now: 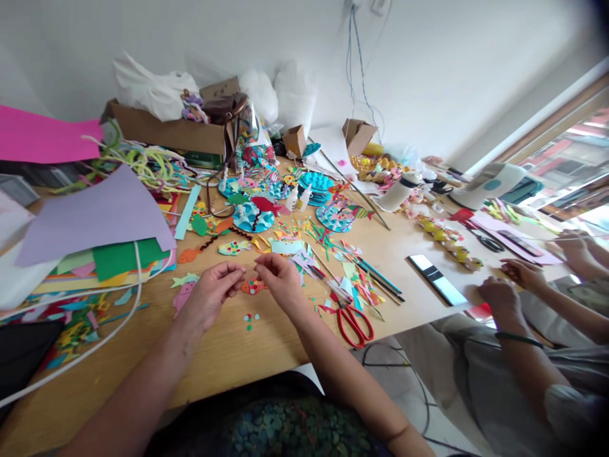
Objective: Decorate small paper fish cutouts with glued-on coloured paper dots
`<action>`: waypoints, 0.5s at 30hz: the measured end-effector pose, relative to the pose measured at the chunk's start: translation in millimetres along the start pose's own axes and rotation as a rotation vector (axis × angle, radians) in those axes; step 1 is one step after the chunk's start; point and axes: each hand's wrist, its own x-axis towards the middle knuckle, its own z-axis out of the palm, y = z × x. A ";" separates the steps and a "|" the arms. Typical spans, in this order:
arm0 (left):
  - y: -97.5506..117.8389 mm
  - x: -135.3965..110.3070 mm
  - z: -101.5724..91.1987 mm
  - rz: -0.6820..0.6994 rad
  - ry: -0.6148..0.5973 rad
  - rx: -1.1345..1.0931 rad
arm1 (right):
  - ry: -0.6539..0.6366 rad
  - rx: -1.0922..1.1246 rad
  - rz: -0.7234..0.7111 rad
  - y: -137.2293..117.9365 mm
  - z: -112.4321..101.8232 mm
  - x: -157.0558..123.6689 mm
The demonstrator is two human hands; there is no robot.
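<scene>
My left hand [216, 293] and my right hand [281, 282] face each other over the table [266, 355], thumb and fingertips pinched together. Whatever may be between the fingertips is too small to make out. Between the hands lies an orange-red paper fish [252, 287] with coloured dots. Closer to me are several small paper dots [248, 319], green and pale blue. A pale paper fish with dots [234, 247] rests just beyond my fingers. To the left of my left hand is a pink paper piece [184, 296], partly covered by the wrist.
Red-handled scissors [354, 322] lie right of my right forearm, beside paper scraps [364, 289] and dark pencils [380, 279]. Glue bottles [303, 198] stand behind. Coloured sheets [95, 216] and a white cable [139, 279] lie left. A phone [436, 279] and co-workers' hands [504, 295] are right.
</scene>
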 end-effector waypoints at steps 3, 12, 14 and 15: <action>-0.2 0.1 0.2 0.021 -0.015 0.064 | -0.091 -0.126 0.006 -8.0 -5.7 4.4; -4.4 3.0 1.4 0.057 -0.028 0.232 | -0.273 -0.367 0.014 -16.1 -8.9 7.9; -3.7 2.5 2.5 0.058 -0.037 0.235 | -0.273 -0.382 0.012 -15.9 -9.3 7.4; -3.1 2.0 3.1 0.057 -0.043 0.236 | -0.270 -0.389 0.011 -15.8 -9.4 7.1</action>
